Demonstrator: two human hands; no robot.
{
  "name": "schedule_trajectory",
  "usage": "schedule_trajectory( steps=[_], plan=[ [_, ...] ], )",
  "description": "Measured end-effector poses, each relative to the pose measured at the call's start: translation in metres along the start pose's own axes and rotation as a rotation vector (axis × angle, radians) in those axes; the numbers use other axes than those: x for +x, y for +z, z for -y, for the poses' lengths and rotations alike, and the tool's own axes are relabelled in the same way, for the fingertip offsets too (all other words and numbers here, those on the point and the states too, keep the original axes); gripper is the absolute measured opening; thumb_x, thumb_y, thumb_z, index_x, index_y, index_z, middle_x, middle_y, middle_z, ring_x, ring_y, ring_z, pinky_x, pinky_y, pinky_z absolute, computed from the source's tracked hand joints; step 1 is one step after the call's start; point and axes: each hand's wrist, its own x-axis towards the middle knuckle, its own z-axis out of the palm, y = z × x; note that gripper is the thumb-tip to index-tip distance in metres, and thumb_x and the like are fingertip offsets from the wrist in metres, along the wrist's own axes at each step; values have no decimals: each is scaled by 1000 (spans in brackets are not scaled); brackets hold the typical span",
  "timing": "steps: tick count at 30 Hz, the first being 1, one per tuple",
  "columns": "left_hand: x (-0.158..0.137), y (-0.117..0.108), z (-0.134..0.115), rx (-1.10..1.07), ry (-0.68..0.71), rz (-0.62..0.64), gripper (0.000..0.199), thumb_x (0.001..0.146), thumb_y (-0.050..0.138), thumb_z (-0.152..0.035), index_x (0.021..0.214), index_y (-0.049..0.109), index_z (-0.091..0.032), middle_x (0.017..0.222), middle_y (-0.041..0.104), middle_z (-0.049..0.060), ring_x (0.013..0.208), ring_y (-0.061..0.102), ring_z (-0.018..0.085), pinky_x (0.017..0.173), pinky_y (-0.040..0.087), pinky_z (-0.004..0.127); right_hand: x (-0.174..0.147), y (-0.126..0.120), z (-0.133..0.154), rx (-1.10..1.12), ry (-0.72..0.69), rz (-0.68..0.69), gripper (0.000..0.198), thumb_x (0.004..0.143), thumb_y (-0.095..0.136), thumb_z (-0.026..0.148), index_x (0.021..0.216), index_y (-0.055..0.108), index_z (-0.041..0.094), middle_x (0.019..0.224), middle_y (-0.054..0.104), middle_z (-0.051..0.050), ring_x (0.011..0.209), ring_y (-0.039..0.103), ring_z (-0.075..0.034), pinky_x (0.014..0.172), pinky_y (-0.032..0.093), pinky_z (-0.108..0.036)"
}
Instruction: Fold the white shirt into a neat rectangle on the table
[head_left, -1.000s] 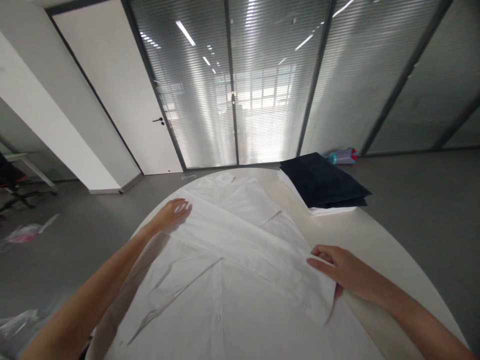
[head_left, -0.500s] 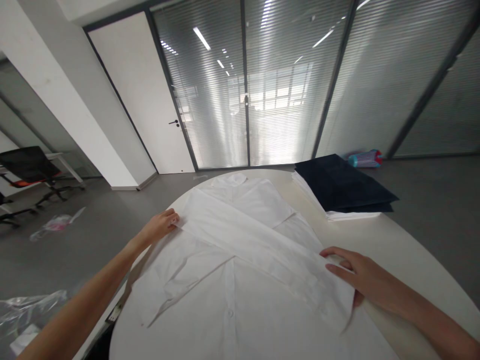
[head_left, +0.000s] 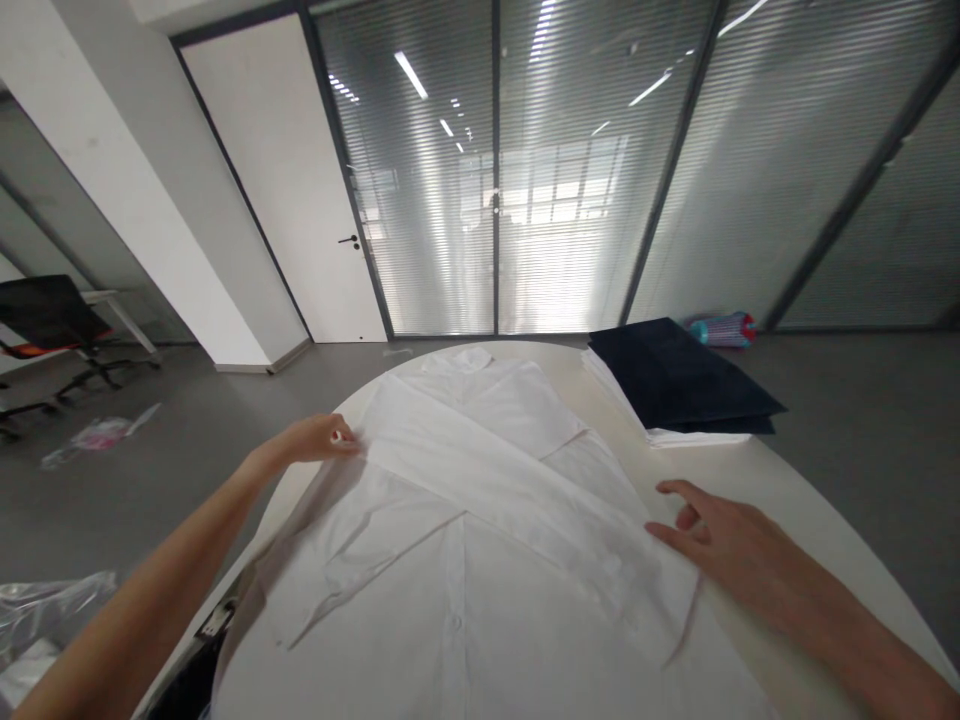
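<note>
The white shirt [head_left: 487,600] lies spread on the round desk [head_left: 795,510], between the hands, one sleeve slanting across its chest. The left hand [head_left: 319,438] pinches the shirt's left edge; the right hand [head_left: 739,545] is loose, fingers parted, beside the sleeve's lower end — whether its thumb touches cloth, I cannot tell. The collar nears the far rim; bare desktop opens rightward, below the dark stack [head_left: 675,378].

"What is laid out?"

"A white shirt [head_left: 525,610] is spread front up on the round table [head_left: 772,475], its collar [head_left: 474,360] turned toward the far edge."

"And the sleeves [head_left: 510,475]?"

"They are crossed over the front, lightly creased, one laid upon the other."
</note>
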Motion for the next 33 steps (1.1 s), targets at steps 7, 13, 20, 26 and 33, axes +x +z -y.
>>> schedule_trajectory(
  steps=[7,13,20,26,33],
  plan=[
    [33,33,-95,-35,-4,42,71,90,37,-74,141,55,-27,151,48,14,141,36,44,109,30,67,32,49,103,-173,-515,19,70,97,35,64,146,49,17,157,38,-14,147,30,-32,119,27,-51],
    [38,78,-127,-44,-109,171,84,88,32,-79,157,27,-32,164,16,16,147,7,51,107,10,79,43,96,101,-221,-530,131,80,96,24,71,157,31,18,163,20,-13,152,13,-32,122,14,-56],
    [68,81,-137,-4,2,118,86,89,29,-79,158,27,-29,164,16,18,148,7,51,109,7,77,58,85,85,-228,-476,155,85,95,23,72,158,24,15,164,17,-13,152,10,-31,123,10,-55],
    [66,73,-135,-49,131,110,82,90,37,-76,156,33,-27,165,14,13,150,5,45,114,8,71,53,74,79,-167,-505,239,84,96,25,71,160,16,17,164,13,-11,152,8,-30,124,11,-55],
    [28,69,-153,-93,448,116,54,104,27,-46,156,30,-33,164,24,3,153,13,28,121,10,57,58,66,70,-109,-516,314,84,98,22,68,161,8,14,164,12,-10,152,9,-26,125,13,-50]
  ],
)
